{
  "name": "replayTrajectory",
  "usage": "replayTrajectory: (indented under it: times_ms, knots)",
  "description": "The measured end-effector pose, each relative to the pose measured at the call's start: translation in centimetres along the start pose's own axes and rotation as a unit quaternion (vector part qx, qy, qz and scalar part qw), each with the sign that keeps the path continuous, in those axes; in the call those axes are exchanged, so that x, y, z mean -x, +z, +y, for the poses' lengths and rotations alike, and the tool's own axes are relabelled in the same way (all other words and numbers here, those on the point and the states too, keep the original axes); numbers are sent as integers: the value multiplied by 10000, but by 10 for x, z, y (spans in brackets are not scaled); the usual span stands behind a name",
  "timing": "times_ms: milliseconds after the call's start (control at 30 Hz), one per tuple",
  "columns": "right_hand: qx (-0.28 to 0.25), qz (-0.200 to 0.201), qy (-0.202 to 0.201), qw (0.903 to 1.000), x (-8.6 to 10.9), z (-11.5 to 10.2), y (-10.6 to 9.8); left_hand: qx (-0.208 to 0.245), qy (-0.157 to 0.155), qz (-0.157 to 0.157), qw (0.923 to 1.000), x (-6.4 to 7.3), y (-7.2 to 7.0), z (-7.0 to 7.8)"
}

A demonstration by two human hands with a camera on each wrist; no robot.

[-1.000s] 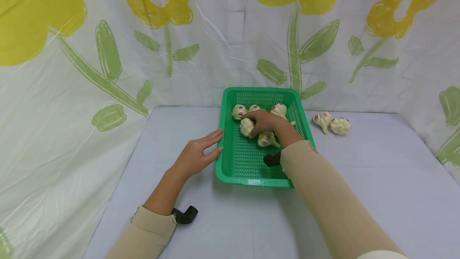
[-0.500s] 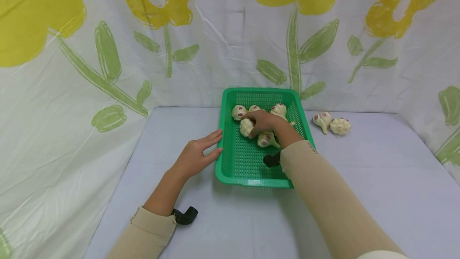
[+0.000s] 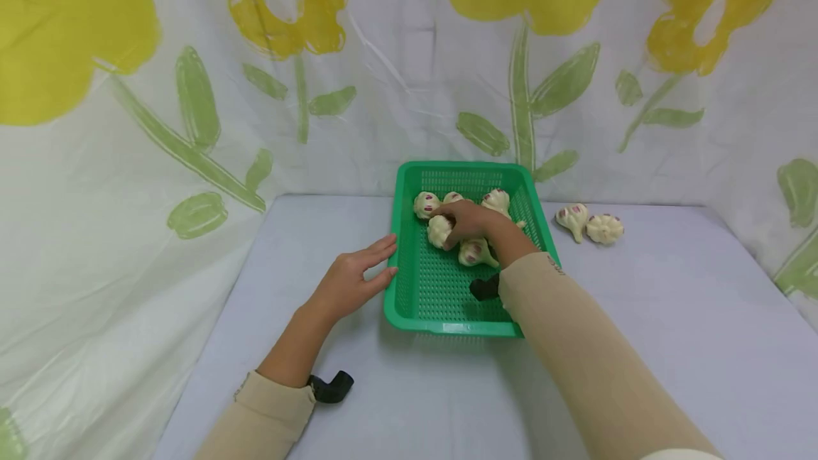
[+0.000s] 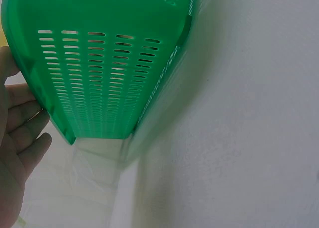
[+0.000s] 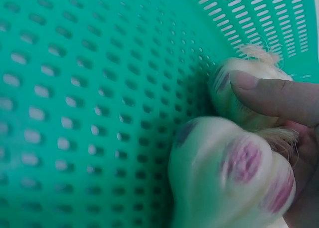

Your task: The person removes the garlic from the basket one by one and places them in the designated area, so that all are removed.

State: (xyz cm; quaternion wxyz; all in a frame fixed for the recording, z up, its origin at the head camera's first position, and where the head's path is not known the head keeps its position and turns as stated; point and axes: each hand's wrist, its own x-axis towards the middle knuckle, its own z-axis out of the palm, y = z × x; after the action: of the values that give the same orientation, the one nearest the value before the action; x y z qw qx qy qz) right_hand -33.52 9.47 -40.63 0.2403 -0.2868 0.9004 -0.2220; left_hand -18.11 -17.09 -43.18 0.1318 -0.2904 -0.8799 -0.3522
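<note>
A green plastic basket (image 3: 460,329) holds several garlic bulbs, cream with purple patches. Inside it, my right hand (image 3: 474,221) grips one garlic bulb (image 3: 437,232) low over the mesh floor. The right wrist view has the thumb (image 5: 269,96) pressed on that bulb, and a nearer garlic bulb (image 5: 214,173) in front. On the left side, my left hand (image 3: 350,281) touches the basket's rim with extended fingers; in the left wrist view its fingers (image 4: 27,120) lie along the outer edge of the slotted wall (image 4: 99,13). The right hand partly hides the bulbs beneath it.
Two more garlic bulbs, one with its stalk toward me (image 3: 572,218) and one rounder bulb (image 3: 604,229), lie on the white table (image 3: 671,318) right of the basket. A white curtain (image 3: 409,119) with printed yellow flowers hangs behind the table.
The head view has tilted slightly, so everything appears a little lower. Both hands, the basket and the garlic bulbs keep their places relative to one another.
</note>
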Motion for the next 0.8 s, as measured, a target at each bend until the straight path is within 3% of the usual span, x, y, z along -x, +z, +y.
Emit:
replayTrajectory:
  times_ms: [167, 333, 567, 800]
  knots:
    - [78, -202, 240, 9995, 7, -3, -5, -41, -1, -57, 10000, -1, 4, 0]
    - [238, -338, 204, 9989, 9, -7, -16, -49, -15, -49, 10000, -1, 4, 1]
    - [390, -618, 209, 9971, 16, -24, -45, -77, -13, -29, 10000, -1, 2, 0]
    - [978, -807, 425, 9910, 28, -37, -73, -131, -70, -5, 9999, 2, 0, 0]
